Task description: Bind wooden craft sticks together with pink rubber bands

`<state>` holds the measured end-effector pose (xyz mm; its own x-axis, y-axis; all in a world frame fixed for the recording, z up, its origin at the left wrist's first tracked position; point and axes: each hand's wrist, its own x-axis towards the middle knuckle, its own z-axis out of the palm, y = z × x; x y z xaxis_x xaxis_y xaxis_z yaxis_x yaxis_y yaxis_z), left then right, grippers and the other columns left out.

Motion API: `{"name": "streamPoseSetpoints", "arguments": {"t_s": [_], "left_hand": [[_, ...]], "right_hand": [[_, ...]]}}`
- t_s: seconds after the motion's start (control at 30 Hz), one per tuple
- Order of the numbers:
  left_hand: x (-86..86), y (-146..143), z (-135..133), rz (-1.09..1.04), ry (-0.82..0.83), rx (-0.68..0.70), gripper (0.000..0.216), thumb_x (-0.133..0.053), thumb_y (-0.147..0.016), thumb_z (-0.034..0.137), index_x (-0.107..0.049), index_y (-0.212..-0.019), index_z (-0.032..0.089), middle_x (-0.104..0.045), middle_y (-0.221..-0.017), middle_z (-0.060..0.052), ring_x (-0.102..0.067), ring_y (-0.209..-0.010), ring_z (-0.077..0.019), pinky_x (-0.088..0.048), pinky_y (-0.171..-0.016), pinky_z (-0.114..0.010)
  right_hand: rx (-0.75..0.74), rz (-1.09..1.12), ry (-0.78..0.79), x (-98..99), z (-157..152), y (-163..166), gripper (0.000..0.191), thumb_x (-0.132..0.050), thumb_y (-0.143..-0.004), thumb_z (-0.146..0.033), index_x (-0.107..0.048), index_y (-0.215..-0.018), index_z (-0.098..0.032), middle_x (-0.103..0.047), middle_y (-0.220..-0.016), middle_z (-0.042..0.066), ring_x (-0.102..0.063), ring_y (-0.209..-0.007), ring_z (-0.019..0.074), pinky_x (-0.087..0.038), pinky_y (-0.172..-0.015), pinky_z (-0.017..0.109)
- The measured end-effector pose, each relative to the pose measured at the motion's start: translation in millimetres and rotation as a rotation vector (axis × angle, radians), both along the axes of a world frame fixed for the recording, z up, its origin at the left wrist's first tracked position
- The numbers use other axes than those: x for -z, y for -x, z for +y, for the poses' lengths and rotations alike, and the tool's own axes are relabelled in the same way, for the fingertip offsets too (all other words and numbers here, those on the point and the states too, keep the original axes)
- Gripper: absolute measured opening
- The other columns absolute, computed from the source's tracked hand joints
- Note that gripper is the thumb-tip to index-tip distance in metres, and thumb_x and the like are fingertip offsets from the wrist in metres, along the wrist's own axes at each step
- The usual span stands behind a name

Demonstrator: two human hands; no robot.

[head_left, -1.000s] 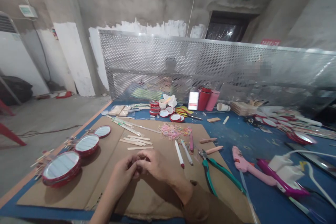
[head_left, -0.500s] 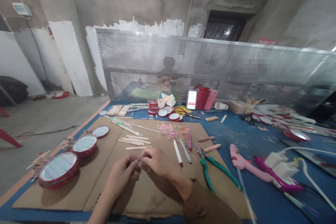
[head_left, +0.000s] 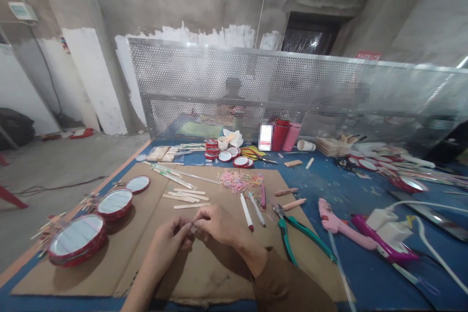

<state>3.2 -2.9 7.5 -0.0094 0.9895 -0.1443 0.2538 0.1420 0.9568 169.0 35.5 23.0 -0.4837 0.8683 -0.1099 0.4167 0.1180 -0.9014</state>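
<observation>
From where I stand, the person's left hand [head_left: 171,238] and right hand [head_left: 220,226] meet over the brown cardboard sheet [head_left: 215,283] on the blue table [head_left: 310,180], the fingertips of both pinched together on a small pale piece [head_left: 194,229] too tiny for me to make out. It sits right between the two hands, on the near side of a flat pale wooden stick [head_left: 191,205], with the tangle of pink and yellow bands [head_left: 237,181] farther off. To the right of the right hand lie a slim white pen with a red tip [head_left: 246,211] and, beyond that, teal-handled metal pliers [head_left: 286,240].
</observation>
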Motion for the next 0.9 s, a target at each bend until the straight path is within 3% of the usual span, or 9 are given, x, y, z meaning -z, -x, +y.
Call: {"name": "streamPoseSetpoints", "arguments": {"t_s": [0.33, 0.57, 0.77, 0.9], "left_hand": [[12.3, 3, 2, -0.023, -0.019, -0.013, 0.045, -0.063, -0.068, 0.066, -0.057, -0.065, 0.022, -0.060, -0.052, -0.001, -0.053, -0.048, -0.0139, -0.043, -0.055, -0.027], [9.4, 3, 0, 0.002, -0.040, -0.050, 0.043, -0.066, -0.069, 0.062, -0.059, -0.066, 0.020, -0.062, -0.054, -0.002, -0.057, -0.050, -0.0143, -0.041, -0.053, -0.025], [11.1, 2, -1, -0.062, -0.012, -0.065, 0.042, -0.069, -0.070, 0.061, -0.060, -0.069, 0.020, -0.063, -0.056, -0.002, -0.059, -0.051, -0.0145, -0.044, -0.054, -0.025], [12.0, 3, -1, -0.085, -0.023, -0.061, 0.043, -0.070, -0.069, 0.061, -0.060, -0.069, 0.019, -0.063, -0.057, -0.002, -0.059, -0.051, -0.0140, -0.044, -0.054, -0.025]], "right_hand": [[0.098, 0.038, 0.031, -1.1, 5, -2, 0.018, -0.052, -0.090, -0.011, -0.061, -0.076, -0.018, -0.056, -0.053, -0.007, -0.054, -0.046, 0.0069, -0.041, -0.051, 0.016], [-0.028, 0.051, 0.084, 0.8, 4, 0, 0.003, -0.068, -0.082, -0.019, -0.068, -0.080, -0.016, -0.060, -0.056, -0.006, -0.055, -0.051, 0.0086, -0.041, -0.054, 0.019], [0.019, -0.035, -0.033, 3.9, 6, -5, 0.015, -0.058, -0.086, -0.014, -0.066, -0.074, -0.017, -0.058, -0.051, -0.006, -0.055, -0.051, 0.0087, -0.039, -0.056, 0.019], [0.025, -0.004, 0.022, 4.0, 7, -6, 0.015, -0.060, -0.090, -0.027, -0.069, -0.084, -0.017, -0.059, -0.051, -0.006, -0.054, -0.048, 0.0090, -0.040, -0.053, 0.019]]}}
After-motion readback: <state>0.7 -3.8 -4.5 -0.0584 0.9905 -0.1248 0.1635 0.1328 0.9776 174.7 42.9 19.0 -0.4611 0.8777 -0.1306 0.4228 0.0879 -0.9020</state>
